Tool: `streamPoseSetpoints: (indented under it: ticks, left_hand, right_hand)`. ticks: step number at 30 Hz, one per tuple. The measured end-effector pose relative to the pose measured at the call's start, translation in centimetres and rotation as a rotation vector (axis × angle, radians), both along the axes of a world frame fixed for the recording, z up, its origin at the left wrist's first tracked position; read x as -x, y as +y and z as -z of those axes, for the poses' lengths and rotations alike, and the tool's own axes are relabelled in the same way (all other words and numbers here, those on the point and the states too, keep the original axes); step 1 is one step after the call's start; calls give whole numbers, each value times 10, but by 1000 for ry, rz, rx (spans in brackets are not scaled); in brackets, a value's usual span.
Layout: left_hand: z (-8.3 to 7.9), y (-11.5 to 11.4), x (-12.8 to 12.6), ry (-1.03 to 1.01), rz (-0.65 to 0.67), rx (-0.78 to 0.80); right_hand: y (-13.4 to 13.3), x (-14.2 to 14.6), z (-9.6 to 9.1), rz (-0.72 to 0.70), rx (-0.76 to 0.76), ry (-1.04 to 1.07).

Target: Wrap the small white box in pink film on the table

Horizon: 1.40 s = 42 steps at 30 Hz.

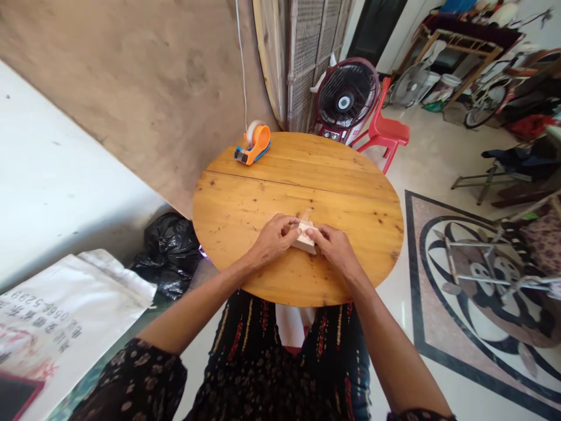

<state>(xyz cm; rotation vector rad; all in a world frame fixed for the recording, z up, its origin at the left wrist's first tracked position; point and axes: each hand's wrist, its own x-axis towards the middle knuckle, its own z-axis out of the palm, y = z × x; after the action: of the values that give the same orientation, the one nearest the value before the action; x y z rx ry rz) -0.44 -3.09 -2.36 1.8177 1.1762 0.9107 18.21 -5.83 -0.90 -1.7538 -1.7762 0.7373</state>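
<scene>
A small pale box (305, 241) with faint reddish marks on its top is held between my two hands, low over the front half of the round wooden table (245, 216). My left hand (277, 235) grips its left side, thumb on top. On the other side my right hand (333, 244) closes on the box with its thumb pressed down on the upper face. Behind the box a short strip (307, 214), clear or pale brown, sticks out; I cannot tell whether it is tape. The undersides of the fingers are hidden.
An orange tape dispenser (258, 143) stands at the table's far left edge. Beyond the table are a fan (346, 96) and a red plastic chair (388, 128). Black plastic bags (169, 251) and a white sack (79, 292) lie to the left.
</scene>
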Motion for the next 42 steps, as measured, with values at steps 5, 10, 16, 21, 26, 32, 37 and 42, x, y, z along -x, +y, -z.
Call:
streamPoseSetpoints:
  ticks: [5, 10, 16, 21, 26, 32, 37, 42]
  left_hand:
    - [6, -2, -8, -4, -110, -88]
    - [10, -6, -13, 56, -146, -186]
    - [14, -10, -14, 155, -120, -543]
    - [16, -10, -15, 162, -117, -618]
    - [17, -10, -15, 155, -127, -577]
    - [18, -9, -15, 150, -118, -549]
    - [20, -8, -14, 143, -100, -556]
    - [19, -8, -13, 140, -82, -571]
  right_hand:
    - [-7, 1, 12, 88, -35, 265]
    - [-7, 1, 10, 77, -33, 219]
    - [-4, 0, 4, 12, -31, 148]
    - [-4, -4, 3, -38, -11, 173]
    - [8, -22, 7, -76, -38, 223]
    - [41, -38, 15, -192, -121, 104]
    - [58, -37, 9, -349, -136, 42]
    - [71, -30, 9, -395, -169, 56]
